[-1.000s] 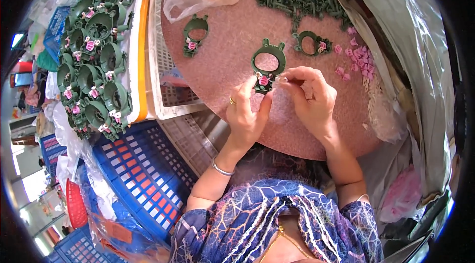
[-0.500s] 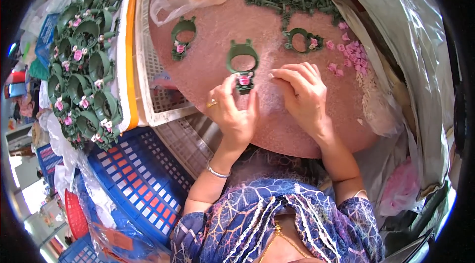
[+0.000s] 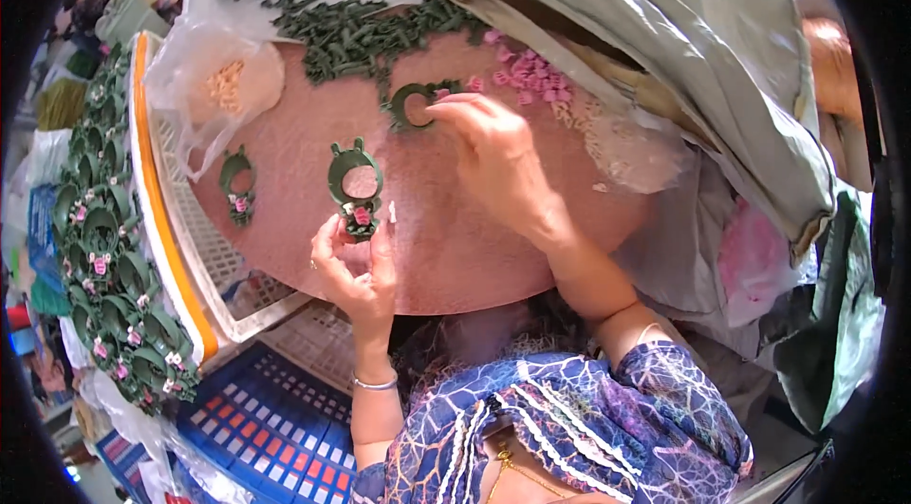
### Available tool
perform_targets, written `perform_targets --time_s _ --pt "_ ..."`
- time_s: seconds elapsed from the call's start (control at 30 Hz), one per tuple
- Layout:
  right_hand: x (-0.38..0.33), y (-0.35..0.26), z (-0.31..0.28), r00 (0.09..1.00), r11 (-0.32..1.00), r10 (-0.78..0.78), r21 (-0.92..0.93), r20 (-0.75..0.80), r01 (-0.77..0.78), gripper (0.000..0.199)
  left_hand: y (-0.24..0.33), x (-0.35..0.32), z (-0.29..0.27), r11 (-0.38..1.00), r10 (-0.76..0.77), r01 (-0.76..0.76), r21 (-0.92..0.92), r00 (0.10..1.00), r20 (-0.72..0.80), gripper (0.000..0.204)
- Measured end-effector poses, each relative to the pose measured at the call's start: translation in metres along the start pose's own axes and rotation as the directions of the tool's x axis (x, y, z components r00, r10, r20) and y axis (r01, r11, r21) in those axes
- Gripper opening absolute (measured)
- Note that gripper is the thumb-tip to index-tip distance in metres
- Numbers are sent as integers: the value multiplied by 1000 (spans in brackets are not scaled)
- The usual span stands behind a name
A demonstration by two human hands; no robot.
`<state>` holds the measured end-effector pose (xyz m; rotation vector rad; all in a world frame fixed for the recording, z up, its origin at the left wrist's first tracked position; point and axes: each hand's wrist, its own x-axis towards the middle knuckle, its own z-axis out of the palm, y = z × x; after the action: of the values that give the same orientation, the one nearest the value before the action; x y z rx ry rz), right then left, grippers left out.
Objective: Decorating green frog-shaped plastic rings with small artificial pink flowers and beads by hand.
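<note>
Upright in my left hand point(image 3: 356, 267) is a green plastic ring ornament point(image 3: 355, 174), pinched near its base between thumb and fingers. A pink flower point(image 3: 362, 215) with small white bits sits on its lower part. Just beside my left thumb tip is a small white piece point(image 3: 392, 212). My right hand point(image 3: 503, 148) reaches across to another green ring ornament point(image 3: 408, 115) lying farther back. Its fingers are drawn together at that ring's right side, and whatever is between them is hidden. A third ring ornament point(image 3: 237, 184) lies to the left.
Green plastic pieces point(image 3: 361, 34) pile at the far side of the round pink table point(image 3: 455, 267), with pink flowers point(image 3: 536, 77) and white bits point(image 3: 607, 148) at right. A clear bag point(image 3: 232, 86) stands back left. Many ring ornaments point(image 3: 104, 248) crowd a tray beyond a white crate point(image 3: 218, 286).
My right hand has moved away from the held ornament to the ring farther back. My left hand keeps its hold. The whole view has shifted, with the table appearing farther left.
</note>
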<state>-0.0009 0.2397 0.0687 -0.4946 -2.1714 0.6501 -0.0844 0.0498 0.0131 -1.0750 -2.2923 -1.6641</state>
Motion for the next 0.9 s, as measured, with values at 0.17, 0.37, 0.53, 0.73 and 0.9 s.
perform_targets --time_s 0.17,0.37,0.53,0.73,0.9 --pt "-16 33 -56 973 904 198 -362 -123 -229 30 -12 -9 6 930 28 40 -366 983 180 45" --pt "-44 73 -62 968 763 212 -595 -138 -252 20 -5 13 7 982 114 -133 134 983 143 37" --pt "-52 90 -50 954 780 283 -554 -102 -291 24 3 11 2 926 315 -319 201 948 55 40" --pt "-48 78 -49 935 815 343 -467 -87 -343 23 6 -3 2 911 412 -409 -53 892 185 48" --pt "-42 80 -57 946 797 271 -509 -180 -325 19 31 -13 18 983 95 -28 -179 921 377 45"
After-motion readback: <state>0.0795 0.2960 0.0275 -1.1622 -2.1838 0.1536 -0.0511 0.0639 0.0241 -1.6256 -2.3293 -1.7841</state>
